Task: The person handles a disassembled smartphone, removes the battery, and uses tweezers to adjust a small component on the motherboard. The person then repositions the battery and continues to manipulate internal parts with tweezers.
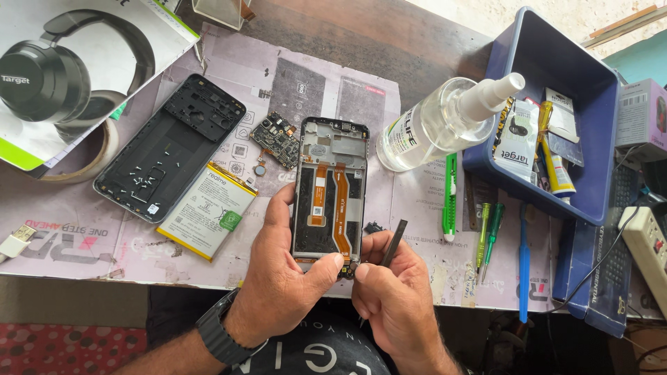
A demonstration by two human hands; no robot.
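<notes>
Two hands meet at the near edge of the counter (431, 48), which is crowded from side to side. At nine o'clock a white plug (15, 243) lies at the left edge. At ten o'clock a box printed with headphones (69, 76) overlaps a roll of tape (97, 156). Just right of these, a black back cover (170, 146) lies tilted, with a white and yellow battery (207, 210) touching its lower right corner. A small circuit board (278, 139) sits just beside the open phone frame (330, 187).

That phone frame lies in the middle, upright, its orange ribbon cables showing. The left hand (281, 278) grips its lower left side, thumb pressed across the bottom edge; a dark watch (221, 337) wraps that wrist. The right hand (392, 292) is clenched around a thin black prying tool (392, 244) at five o'clock from the frame, its thumb touching the frame's bottom corner.

Open room is scarce: a bare strip of printed mat (76, 243) lies at eight o'clock, and a narrow one lies between the frame and a clear spray bottle (438, 121) at one o'clock. A green tool (450, 198), two green pens (488, 232) and a blue toothbrush (524, 260) lie at three o'clock, below a blue bin (556, 55) of packets. A white power strip (646, 250) sits at the right edge.
</notes>
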